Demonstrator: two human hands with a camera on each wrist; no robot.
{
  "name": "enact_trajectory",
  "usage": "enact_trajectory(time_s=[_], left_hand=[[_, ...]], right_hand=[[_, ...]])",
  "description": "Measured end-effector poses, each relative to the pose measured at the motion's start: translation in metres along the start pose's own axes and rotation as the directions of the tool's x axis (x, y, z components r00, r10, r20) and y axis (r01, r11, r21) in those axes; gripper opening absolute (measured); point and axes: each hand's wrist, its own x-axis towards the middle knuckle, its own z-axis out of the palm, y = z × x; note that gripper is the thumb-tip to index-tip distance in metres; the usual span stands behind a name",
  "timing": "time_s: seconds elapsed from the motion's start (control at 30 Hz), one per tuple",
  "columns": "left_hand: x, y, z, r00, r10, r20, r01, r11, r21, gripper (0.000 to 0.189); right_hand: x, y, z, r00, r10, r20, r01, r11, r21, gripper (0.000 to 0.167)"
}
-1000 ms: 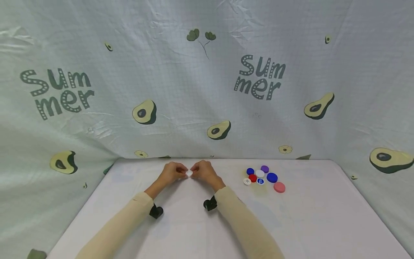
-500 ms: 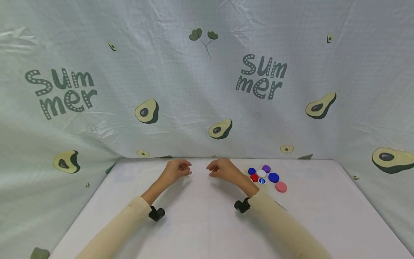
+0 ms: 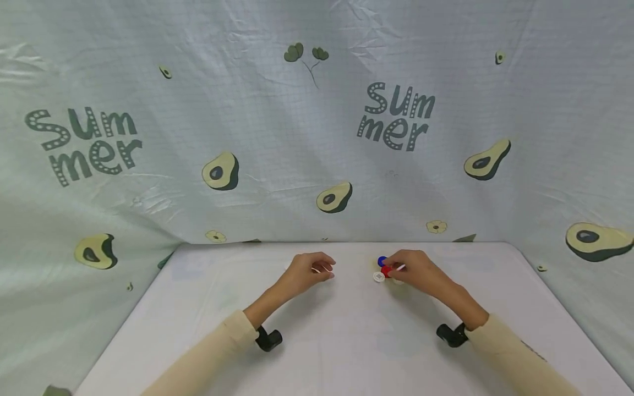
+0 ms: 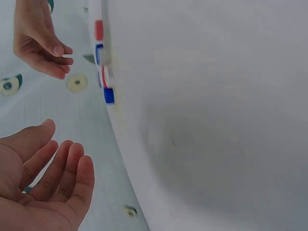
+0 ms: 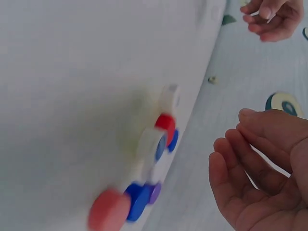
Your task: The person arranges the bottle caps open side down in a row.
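In the head view, my right hand [image 3: 418, 270] is over the bottle caps, thumb and fingers loosely bent. By its fingertips lie a red cap [image 3: 386, 270], a blue cap [image 3: 382, 261] and a white cap [image 3: 378, 277]; it hides the other caps. The right wrist view shows nothing between those fingers, and a white cap with a blue mark [image 5: 149, 147], a larger blue cap [image 5: 138, 199], a purple cap [image 5: 154, 192] and a pink cap [image 5: 109, 211]. My left hand [image 3: 308, 269], fingers relaxed and holding nothing, hovers above the table left of the caps.
The table [image 3: 346, 352] has a white cover. Behind it hangs a pale curtain [image 3: 277, 132] printed with avocados and "summer". A black camera [image 3: 269, 339] sits on the left wrist, another black camera [image 3: 452, 334] on the right.
The hands were together at a white cap, then parted. My right hand has moved right to the group of caps. My left hand has shifted right, and the white cap it touched is now hidden.
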Motion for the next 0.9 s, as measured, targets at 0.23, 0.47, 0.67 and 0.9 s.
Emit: enact_trajectory(time_s=[0.23,0.47,0.67,0.9], left_hand=[[0.016,0.02,0.041,0.995,0.039,0.097,-0.038,0.999,-0.015,0.025],[0.039,0.037,0.094,0.979,0.045,0.201,-0.037,0.998,-0.045,0.026],[0.061,0.048,0.135,0.977,0.05,0.209,-0.035,0.997,-0.074,0.032],[0.082,0.068,0.157,0.972,-0.14,0.188,0.141,0.99,0.01,0.041]], right_hand=[[-0.052,0.03,-0.021,0.998,0.033,-0.049,-0.033,0.999,-0.017,0.028],[-0.081,0.069,-0.028,0.993,0.043,-0.108,-0.049,0.997,-0.057,0.028],[-0.082,0.094,-0.03,0.994,0.08,-0.072,-0.079,0.997,0.01,0.03],[-0.072,0.105,-0.027,0.99,0.138,0.007,-0.137,0.984,0.112,0.039]])
